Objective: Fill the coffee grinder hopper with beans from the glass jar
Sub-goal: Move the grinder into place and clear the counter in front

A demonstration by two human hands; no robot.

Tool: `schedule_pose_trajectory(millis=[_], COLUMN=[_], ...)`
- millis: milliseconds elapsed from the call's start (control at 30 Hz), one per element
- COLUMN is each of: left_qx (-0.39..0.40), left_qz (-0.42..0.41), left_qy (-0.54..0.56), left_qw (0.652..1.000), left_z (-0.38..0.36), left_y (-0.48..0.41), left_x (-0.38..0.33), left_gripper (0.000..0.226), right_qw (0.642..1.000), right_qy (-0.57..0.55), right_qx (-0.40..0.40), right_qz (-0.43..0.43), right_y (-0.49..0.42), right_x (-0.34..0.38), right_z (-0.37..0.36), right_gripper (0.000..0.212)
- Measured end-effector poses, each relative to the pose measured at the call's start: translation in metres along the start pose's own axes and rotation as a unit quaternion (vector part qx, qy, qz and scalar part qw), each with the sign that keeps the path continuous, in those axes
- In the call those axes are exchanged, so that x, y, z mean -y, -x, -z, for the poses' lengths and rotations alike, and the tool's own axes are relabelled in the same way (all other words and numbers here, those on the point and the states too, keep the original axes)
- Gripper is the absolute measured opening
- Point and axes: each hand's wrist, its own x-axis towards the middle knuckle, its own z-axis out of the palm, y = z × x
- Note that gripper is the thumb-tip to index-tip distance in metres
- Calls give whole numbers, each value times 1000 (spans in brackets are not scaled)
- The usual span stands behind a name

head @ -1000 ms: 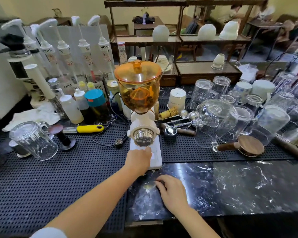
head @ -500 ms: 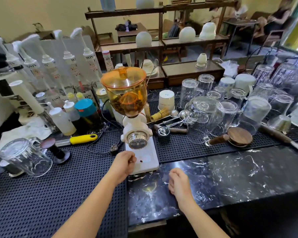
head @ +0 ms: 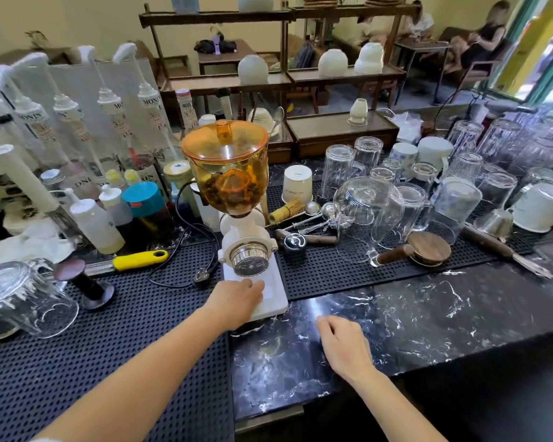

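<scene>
Head view: left hand (head: 237, 298) rests flat on the grinder base (head: 273, 306), gripping nothing. Right hand (head: 345, 342) lies loosely curled and empty. Best lift the hopper lid (head: 225, 143) beyond the fingertips first.

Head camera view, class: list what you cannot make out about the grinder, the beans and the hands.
- Orange-tinted clear plastic grinder hopper: bean level unclear, tint and glare hide it.
- Source jar of beans: not identifiable among the upturned glasses.
- White grinder base: front part covered by the left hand.
- Right hand: palm down, underside hidden.
</scene>
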Motion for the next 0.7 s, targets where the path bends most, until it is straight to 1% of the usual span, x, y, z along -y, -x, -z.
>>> schedule_pose_trajectory(millis=[100, 167, 200, 267, 333, 367, 433, 467, 533, 600, 667, 700], left_qx=[34, 45, 47, 38, 23, 21, 9, 2, 5, 35, 89, 129], left_qz=[-34, -43, -43, -46, -66, -90, -176, -231, -346, -455, -520, -529], left_qy=[-17, -35, -39, -33, -12, -5, -4, -7, -23, -26, -25, -25], left_qw=[999, 997, 997, 998, 997, 996, 984, 973, 938, 889, 849, 838], left_z=[1, 2, 4, 10, 19, 25, 37, 41, 46, 45, 37, 29], left_y=[-5, -11, -15, -22, -27, -28, -28, -28, -25, -22, -20, -21], left_x=[-2, -2, -2, -11, -36, -57, -110, -141, -202, -268, -329, -357], left_gripper=[14, 11, 12, 20, 26, 27, 28, 30, 36, 39, 37, 35], right_qw=[1000, 999, 999, 997, 995, 992, 984, 977, 958, 930, 903, 889], right_qy=[4, 16, 24, 39, 49, 50, 52, 55, 61, 55, 42, 34], right_qx=[-17, -32, -41, -58, -81, -95, -122, -129, -126, -118, -109, -97], right_qz=[1, 1, -2, -15, -44, -65, -120, -158, -250, -345, -413, -445], right_y=[4, 10, 14, 26, 41, 52, 76, 91, 124, 164, 200, 217], right_x=[-5, -6, -6, -12, -24, -35, -64, -82, -120, -166, -210, -232], right_z=[5, 10, 13, 21, 33, 40, 52, 58, 65, 72, 74, 74], right_gripper=[46, 48, 48, 49, 48, 48, 48, 48, 49, 48, 47, 46])
